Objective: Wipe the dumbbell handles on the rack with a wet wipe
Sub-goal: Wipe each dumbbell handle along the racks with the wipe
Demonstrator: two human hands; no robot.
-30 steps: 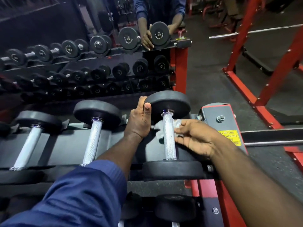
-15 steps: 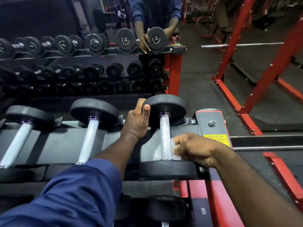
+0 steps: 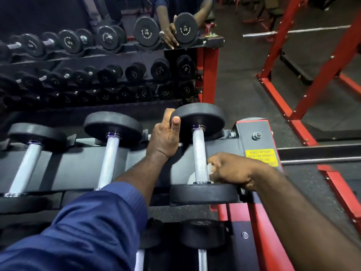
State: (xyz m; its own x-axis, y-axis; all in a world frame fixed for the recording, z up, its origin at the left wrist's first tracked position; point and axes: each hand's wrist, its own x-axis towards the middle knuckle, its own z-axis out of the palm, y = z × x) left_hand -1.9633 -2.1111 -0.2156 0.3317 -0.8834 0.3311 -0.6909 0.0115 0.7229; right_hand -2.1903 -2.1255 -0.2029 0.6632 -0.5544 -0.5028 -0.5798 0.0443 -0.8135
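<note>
The rightmost dumbbell on the rack's top shelf has a knurled silver handle [image 3: 198, 153] between two black round heads. My left hand [image 3: 165, 136] grips the rim of its far head [image 3: 203, 116], thumb up against the edge. My right hand [image 3: 230, 171] is curled at the near end of the handle, just above the near head [image 3: 203, 193], and holds a white wet wipe [image 3: 210, 169] of which only a small bit shows between my fingers and the bar. Two more dumbbells with silver handles [image 3: 108, 163] [image 3: 26, 167] lie to the left.
The grey and red rack [image 3: 259, 141] carries a yellow notice [image 3: 261, 156]. A lower shelf holds more dumbbells [image 3: 202, 233]. A mirror behind shows the reflected rack [image 3: 97, 61]. Red frame bars [image 3: 316, 79] and a steel barbell [image 3: 293, 32] stand on the dark floor to the right.
My right hand has slid the wipe down the handle from its middle to the near end. My left hand stays on the far head. The view has shifted slightly.
</note>
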